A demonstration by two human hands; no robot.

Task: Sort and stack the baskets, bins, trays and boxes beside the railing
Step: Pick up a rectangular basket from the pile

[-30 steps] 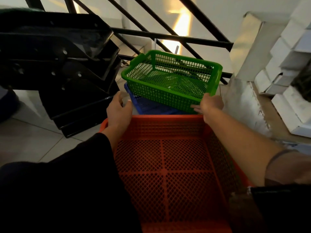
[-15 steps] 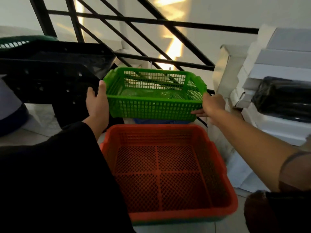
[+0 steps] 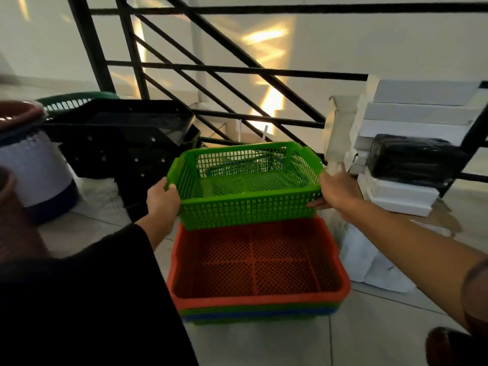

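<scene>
The green basket [image 3: 248, 186] has come up off the blue one since a moment ago and now hangs over the back of the orange tray [image 3: 258, 262]. The left hand [image 3: 162, 198] and the right hand [image 3: 336, 191] each grip 1 end; it looks ready to be placed next.

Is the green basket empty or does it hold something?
Empty: the green basket shows only its bare mesh floor.

Black-wrapped bundle [image 3: 412, 157]; white bag [image 3: 369, 265] on tiled floor [image 3: 369, 328]
</scene>
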